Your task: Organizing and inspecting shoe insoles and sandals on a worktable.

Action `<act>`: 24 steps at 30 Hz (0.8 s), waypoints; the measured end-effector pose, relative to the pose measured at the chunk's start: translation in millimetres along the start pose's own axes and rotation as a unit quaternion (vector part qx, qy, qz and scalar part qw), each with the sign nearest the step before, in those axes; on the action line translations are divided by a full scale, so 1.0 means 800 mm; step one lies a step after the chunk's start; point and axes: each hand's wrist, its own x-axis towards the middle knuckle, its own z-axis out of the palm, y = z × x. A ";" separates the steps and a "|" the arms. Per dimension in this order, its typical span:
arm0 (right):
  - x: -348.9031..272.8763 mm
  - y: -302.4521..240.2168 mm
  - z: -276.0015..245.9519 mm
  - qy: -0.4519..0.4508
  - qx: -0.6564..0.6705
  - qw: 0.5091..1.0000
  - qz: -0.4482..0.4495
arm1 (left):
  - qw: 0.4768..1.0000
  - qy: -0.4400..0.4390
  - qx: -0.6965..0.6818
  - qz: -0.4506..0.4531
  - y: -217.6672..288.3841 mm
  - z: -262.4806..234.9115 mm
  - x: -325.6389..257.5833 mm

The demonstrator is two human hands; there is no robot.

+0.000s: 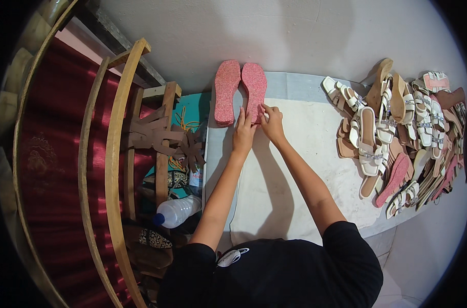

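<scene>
Two pink speckled shoe soles stand side by side at the far edge of the table, close to the wall. The left pink sole [226, 92] looks thick, like a stack, at its near end. My left hand [243, 134] and my right hand [272, 124] are both at the near, narrow end of the right pink sole [254, 84]. From its left side and near edge, my left fingers grip it. On the right corner, my right thumb and fingers pinch it. The fingertips partly cover that end, so what lies beneath is hidden.
A pale sheet [315, 169] covers the table. Many white strappy sandals [369, 133] pile up on the right, with another pink sole [395, 179] among them. To the left are a wooden rack [118, 133], brown cut pieces [156, 134] and a plastic bottle [179, 211].
</scene>
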 end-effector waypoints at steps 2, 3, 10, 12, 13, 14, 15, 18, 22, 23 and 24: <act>-0.011 -0.005 -0.016 0.015 0.046 0.998 -0.042 | 1.000 0.016 -0.010 -0.006 0.018 -0.008 -0.008; -0.020 -0.008 -0.027 0.016 0.044 0.998 -0.043 | 1.000 0.025 -0.004 0.014 0.027 -0.013 -0.014; -0.120 -0.020 -0.128 0.036 0.067 0.994 -0.074 | 0.997 0.008 -0.013 0.070 0.116 -0.021 -0.083; -0.161 -0.012 -0.156 0.050 0.058 0.995 -0.066 | 0.997 -0.015 -0.044 0.066 0.142 -0.012 -0.111; -0.180 -0.005 -0.168 0.056 0.055 0.995 -0.063 | 0.995 -0.036 -0.070 0.054 0.154 -0.008 -0.125; -0.197 0.006 -0.178 0.060 0.054 0.996 -0.046 | 0.995 -0.045 -0.067 0.064 0.166 -0.003 -0.137; -0.213 0.011 -0.189 0.063 0.053 0.996 -0.030 | 0.994 -0.049 -0.069 0.069 0.177 0.002 -0.150; -0.259 0.029 -0.222 0.071 0.063 0.996 0.003 | 0.989 -0.084 -0.091 0.077 0.209 0.017 -0.184; -0.294 0.056 -0.266 0.101 0.043 0.994 0.017 | 0.982 -0.107 -0.113 0.110 0.255 0.043 -0.205; -0.301 0.063 -0.278 0.112 0.033 0.993 0.015 | 0.979 -0.107 -0.125 0.120 0.268 0.051 -0.208; -0.307 0.068 -0.292 0.121 0.030 0.992 0.020 | 0.976 -0.108 -0.138 0.129 0.281 0.060 -0.211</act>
